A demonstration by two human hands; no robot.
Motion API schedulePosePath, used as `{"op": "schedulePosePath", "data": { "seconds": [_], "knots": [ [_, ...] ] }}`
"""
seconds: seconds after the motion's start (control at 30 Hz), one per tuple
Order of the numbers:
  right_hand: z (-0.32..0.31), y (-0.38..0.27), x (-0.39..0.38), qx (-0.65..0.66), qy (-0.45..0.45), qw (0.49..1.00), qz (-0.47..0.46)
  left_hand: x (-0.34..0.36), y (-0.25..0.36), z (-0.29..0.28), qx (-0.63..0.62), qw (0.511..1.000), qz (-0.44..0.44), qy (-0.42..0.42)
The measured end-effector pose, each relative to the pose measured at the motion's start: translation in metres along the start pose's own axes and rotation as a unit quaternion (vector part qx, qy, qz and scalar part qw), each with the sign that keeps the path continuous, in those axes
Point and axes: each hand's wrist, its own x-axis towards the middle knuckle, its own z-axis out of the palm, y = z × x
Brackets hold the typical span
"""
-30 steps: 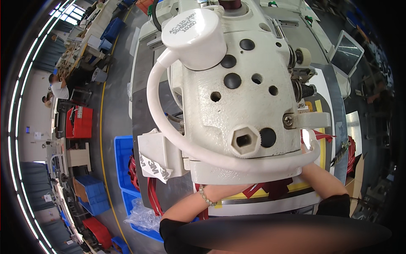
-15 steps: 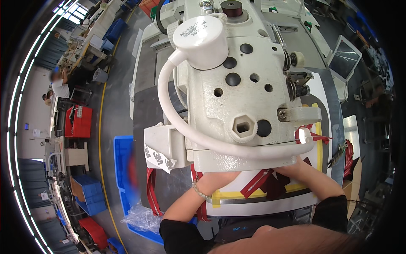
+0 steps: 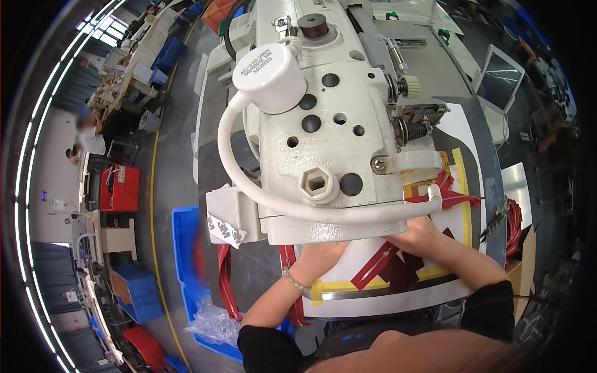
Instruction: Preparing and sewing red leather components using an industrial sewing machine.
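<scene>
Your left hand [image 3: 318, 260] and right hand [image 3: 423, 237] sit apart, both partly hidden by the sewing machine [image 3: 280, 168] — their grip I cannot tell — while the red zipper strip [image 3: 375, 266] between them, at the machine's five o'clock, runs lengthwise from seven-thirty toward one-thirty.

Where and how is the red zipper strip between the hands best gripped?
Probably pinch the red zipper strip across its lower end, from the near side: it's narrow and slanted, that end uncovered, its upper end by the right hand.
</scene>
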Motion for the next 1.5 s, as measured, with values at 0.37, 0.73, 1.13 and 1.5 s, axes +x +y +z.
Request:
{"op": "schedulePosePath", "data": {
  "seconds": [0.37, 0.73, 1.13, 1.5],
  "knots": [
    [-0.002, -0.002, -0.007, -0.05, -0.068, 0.996, -0.021, 0.009, 0.006, -0.004, 0.171, 0.983, 0.068, -0.003],
    [0.004, -0.016, -0.009, -0.147, -0.089, 0.984, -0.05, 0.012, 0.014, -0.014, 0.207, 0.975, 0.083, -0.016],
    [0.007, -0.02, -0.012, -0.172, -0.108, 0.979, -0.029, 0.02, 0.002, -0.012, 0.062, 0.994, 0.053, -0.071],
    [0.013, -0.049, -0.005, -0.119, -0.083, 0.984, 0.1, 0.028, -0.007, -0.021, 0.045, 0.988, 0.084, -0.123]
  ]
}}
